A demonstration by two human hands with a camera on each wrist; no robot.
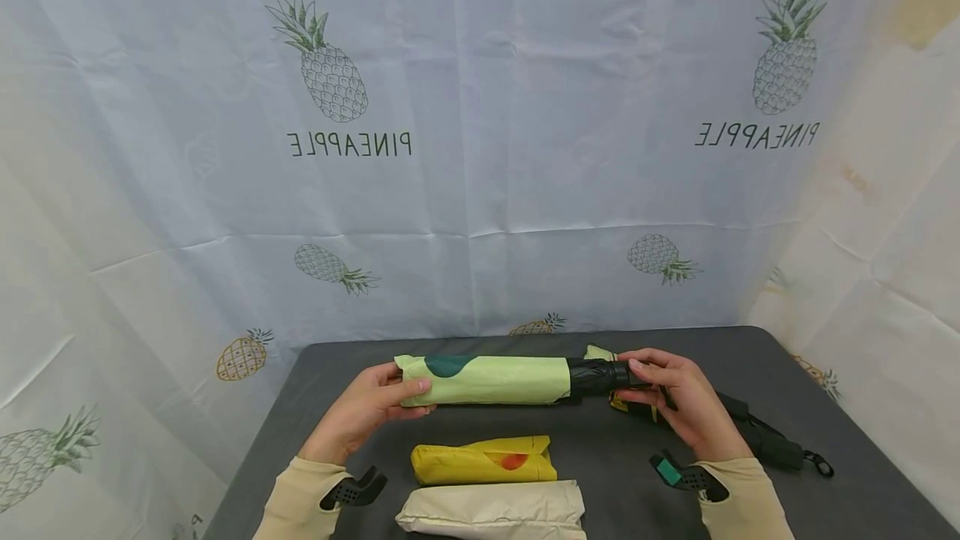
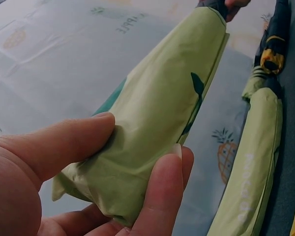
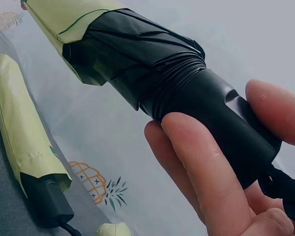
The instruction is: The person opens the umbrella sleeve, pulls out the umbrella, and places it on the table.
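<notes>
A folded black umbrella in a light green sleeve (image 1: 498, 380) is held sideways above the dark table. My left hand (image 1: 371, 407) pinches the sleeve's left end between thumb and fingers; the left wrist view shows the crumpled fabric (image 2: 123, 162) there. My right hand (image 1: 686, 398) grips the umbrella's black handle (image 3: 221, 123), its wrist strap (image 3: 290, 191) hanging by the fingers. Between sleeve and handle, black pleated canopy (image 3: 142, 54) shows. Another green-sleeved umbrella (image 3: 27, 123) lies on the table beyond, mostly hidden in the head view.
In front lie a yellow sleeved bundle (image 1: 483, 461) and a beige one (image 1: 495, 511). A black folded umbrella (image 1: 772, 444) with a wrist strap lies at the right, partly behind my right hand. The dark table (image 1: 330, 365) meets a pineapple-print curtain (image 1: 480, 190) at the back.
</notes>
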